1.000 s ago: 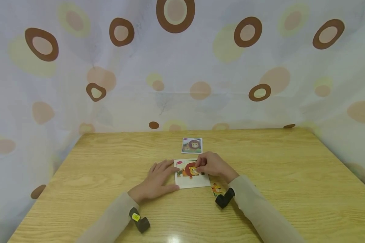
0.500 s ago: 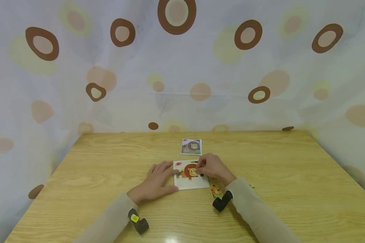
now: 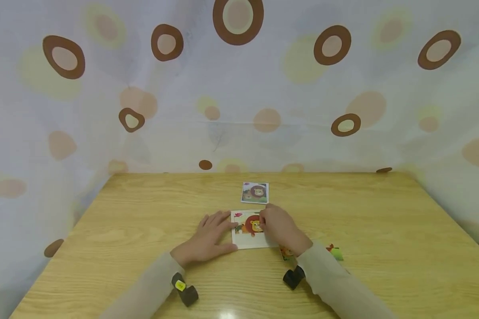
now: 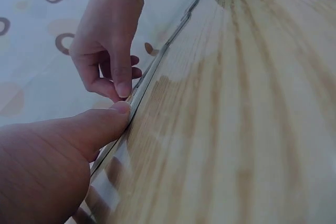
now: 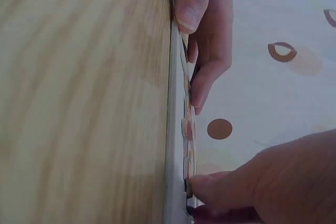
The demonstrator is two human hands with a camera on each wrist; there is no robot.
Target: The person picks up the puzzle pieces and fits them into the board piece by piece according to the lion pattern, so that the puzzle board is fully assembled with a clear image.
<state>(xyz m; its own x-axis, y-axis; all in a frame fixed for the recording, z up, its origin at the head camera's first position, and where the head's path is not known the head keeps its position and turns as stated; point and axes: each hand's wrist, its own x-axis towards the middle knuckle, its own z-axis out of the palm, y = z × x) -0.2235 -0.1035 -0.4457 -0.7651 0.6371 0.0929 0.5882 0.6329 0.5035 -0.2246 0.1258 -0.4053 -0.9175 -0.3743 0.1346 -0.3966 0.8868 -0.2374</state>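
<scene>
A white puzzle board [image 3: 250,242] lies flat on the table, its upper part filled with a lion picture [image 3: 253,225]. My left hand [image 3: 209,239] is spread at the board's left side, with thumb and fingertips resting on its edge. At the right side of the lion, my right hand [image 3: 280,227] bends over the board, thumb and fingertips close together. In the right wrist view, its thumb is on a dark puzzle piece [image 5: 189,188] at the board's surface. The hand hides this part of the picture in the head view. The lower strip of the board shows bare white.
A small lion picture card [image 3: 255,193] lies just beyond the board. One loose orange piece [image 3: 286,253] is partly under the right wrist, and a green and red piece [image 3: 335,253] lies right of the sleeve. A patterned curtain [image 3: 299,146] hangs behind the wooden table.
My right hand has turned over the board's right side, covering the dark patch seen beside its fingers earlier. The green and red piece has come out from behind the sleeve. My left hand stays.
</scene>
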